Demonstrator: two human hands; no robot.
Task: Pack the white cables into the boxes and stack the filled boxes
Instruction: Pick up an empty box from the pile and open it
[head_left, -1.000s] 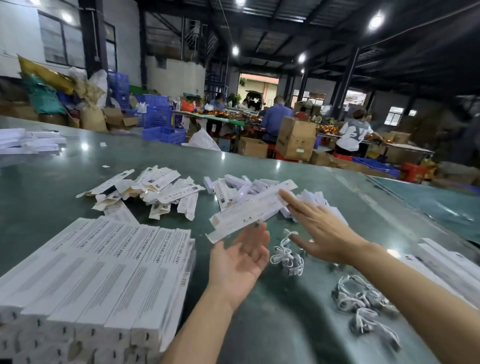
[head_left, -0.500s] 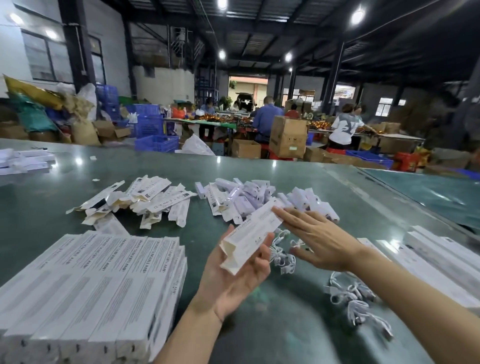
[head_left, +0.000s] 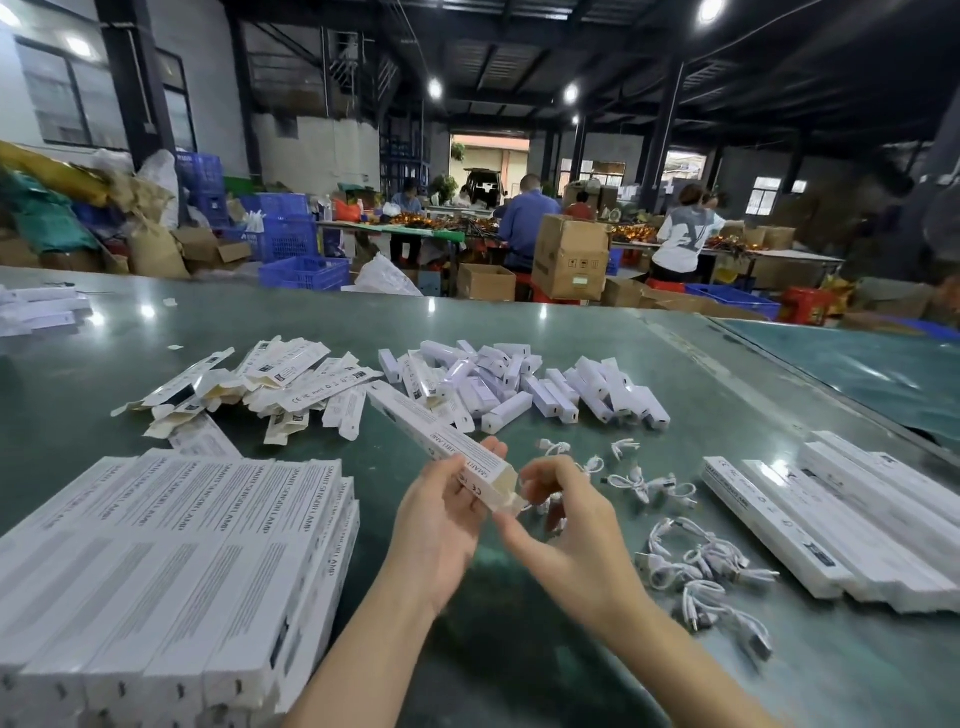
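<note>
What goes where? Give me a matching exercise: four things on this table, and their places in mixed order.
Things:
1. held box
2. stacked boxes
3. loose cables
4. flat cartons

Places:
A. far left of centre, in a scattered heap
B. near left, in a neat pile
C. between both hands
D. right of the hands, on the bare tabletop

Pairs: 1-C, 2-B, 3-D, 4-A. The left hand grips the held box; the right hand works at its open end.

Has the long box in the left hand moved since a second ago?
Yes. The box, held by the left hand, has come nearer the person, away from the small white packs.
</note>
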